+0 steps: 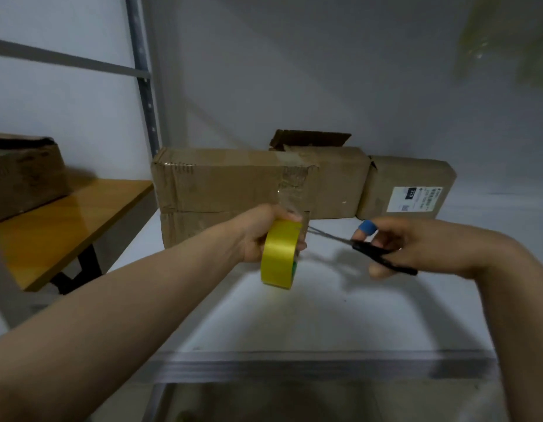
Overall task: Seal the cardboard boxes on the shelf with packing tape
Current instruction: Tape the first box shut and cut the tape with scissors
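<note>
1. I see a white shelf (294, 306), bare and glossy in the middle. Its grey metal front lip runs across at 6 o'clock.
2. Behind it is a plain pale wall (294, 71). A grey perforated post (146, 95) rises at 11 o'clock.
3. At 9 o'clock, beyond the post, stands a wooden table (69, 220) with black legs and a worn box (23, 172) on it.
4. At the back of the shelf a long box (218, 181) lies on a lower box (203, 229). Wrinkled clear tape wraps its middle, and a dark flap (309, 140) stands up behind it.
5. At 3 o'clock of the long box, touching it, is a labelled box (383, 190) with a white label (414, 199) on its face.
6. My left hand (261, 236) grips the yellow roll (281, 254), fingers curled round it, in front of the lower box and above the shelf.
7. A clear strip (290, 205) runs from the roll up to the long box at 12 o'clock.
8. My right hand (416, 242) holds black scissors (383, 252), fingers curled about the handles, with a blue band (367, 228) on one finger.
9. The blades point to 9 o'clock, with the tip just beside the strip. I cannot tell whether they touch it.
</note>
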{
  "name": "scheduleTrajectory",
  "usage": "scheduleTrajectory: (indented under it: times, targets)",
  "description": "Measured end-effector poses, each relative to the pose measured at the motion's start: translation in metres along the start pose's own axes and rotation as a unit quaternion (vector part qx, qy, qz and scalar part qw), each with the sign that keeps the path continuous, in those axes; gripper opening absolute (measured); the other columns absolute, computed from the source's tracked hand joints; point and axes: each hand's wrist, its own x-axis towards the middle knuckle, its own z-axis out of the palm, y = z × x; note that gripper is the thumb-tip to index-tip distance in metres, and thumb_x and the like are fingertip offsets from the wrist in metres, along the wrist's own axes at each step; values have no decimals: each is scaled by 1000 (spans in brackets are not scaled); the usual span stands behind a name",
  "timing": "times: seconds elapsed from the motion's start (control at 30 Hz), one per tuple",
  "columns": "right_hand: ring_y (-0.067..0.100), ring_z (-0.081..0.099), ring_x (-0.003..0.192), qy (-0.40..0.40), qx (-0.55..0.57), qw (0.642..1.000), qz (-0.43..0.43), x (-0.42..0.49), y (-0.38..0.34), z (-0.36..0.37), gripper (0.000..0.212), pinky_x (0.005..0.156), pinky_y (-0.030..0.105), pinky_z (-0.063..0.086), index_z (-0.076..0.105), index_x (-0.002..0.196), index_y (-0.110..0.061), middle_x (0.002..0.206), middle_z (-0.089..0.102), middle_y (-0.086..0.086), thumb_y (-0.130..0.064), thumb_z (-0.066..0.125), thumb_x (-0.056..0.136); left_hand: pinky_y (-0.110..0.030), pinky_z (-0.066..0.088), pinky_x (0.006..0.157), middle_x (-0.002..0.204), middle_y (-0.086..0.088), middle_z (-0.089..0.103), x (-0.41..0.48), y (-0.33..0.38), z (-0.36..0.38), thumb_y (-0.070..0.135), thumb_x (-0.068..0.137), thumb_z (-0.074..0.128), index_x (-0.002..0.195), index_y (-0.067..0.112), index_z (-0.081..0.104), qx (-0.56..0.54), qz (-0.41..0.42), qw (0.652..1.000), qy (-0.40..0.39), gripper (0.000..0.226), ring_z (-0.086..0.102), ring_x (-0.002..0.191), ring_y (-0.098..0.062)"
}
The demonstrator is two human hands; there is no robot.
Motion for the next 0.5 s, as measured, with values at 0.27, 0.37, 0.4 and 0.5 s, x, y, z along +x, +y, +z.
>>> scheduleTrajectory:
  times: [0.27,0.37,0.4,0.5]
  targets:
    - [10,61,81,11,99,994,36,52,47,-20,54,76,29,49,75,110,-27,83,69,-2,-41,84,59,-36,55,71,77,-13,68,15,-3,1,18,98,61,90,12,64,-4,11,998,64,10,64,65,-23]
    - [11,65,82,9,90,996,18,69,52,-22,68,73,28,49,75,110,-25,86,72,-3,-52,84,49,-36,55,70,75,-13,68,14,-2,2,16,97,62,89,12,64,3,9,998,70,9,64,64,-22]
    - [11,65,82,5,87,996,11,74,52,-23,69,72,28,49,75,109,-24,86,72,-4,-54,84,48,-36,55,70,75,-13,68,13,-2,3,16,97,62,90,11,64,3,9,997,71,8,64,63,-22]
    - [11,64,81,-9,89,996,-2,86,53,-25,69,68,26,48,74,108,-20,83,70,-5,-53,83,49,-36,55,71,74,-13,68,13,-1,4,16,97,62,91,11,64,1,8,997,76,8,64,61,-22]
